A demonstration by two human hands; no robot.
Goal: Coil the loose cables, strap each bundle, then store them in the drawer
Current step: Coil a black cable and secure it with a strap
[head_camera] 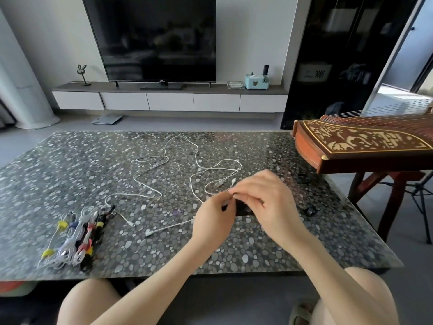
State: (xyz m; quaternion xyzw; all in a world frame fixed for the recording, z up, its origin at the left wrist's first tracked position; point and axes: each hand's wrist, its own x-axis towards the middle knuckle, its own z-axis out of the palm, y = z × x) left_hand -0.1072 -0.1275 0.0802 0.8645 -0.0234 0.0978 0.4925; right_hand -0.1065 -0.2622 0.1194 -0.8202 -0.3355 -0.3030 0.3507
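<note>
Knees [93, 299] bare at the bottom edge, forearms reaching up over the near rim of the pebble-patterned table [58, 172]. Left hand [214, 215] and right hand [264, 198] close together just above the tabletop, fingers of both curled, fingertips meeting and pinching a small dark piece [243, 208] between them. Too hidden to tell strap from cable. No white cord visibly in either grip.

Reads as the strapping step, or the readying of a strap; partway through the task. Strapped bundles [72, 240] already side by side at the near left, white and dark cords cinched with yellow, blue and red ties. Loose white cables [196, 158] not yet coiled, sprawled in open loops across the middle, plugs free near the hands and toward the bundles. Small black pieces [310, 210] on the right side of the table, possibly spare straps.

Calls next, probably, for finishing with the dark piece, then gathering one white cable from a plug end into even loops, without dragging its neighbour along where the cords cross. Thin, limp cord, likely to spring open unless held until strapped. Cannot tell which drawer is meant; closed drawer fronts [169, 101] under the television [150, 38], well apart from the table.
</note>
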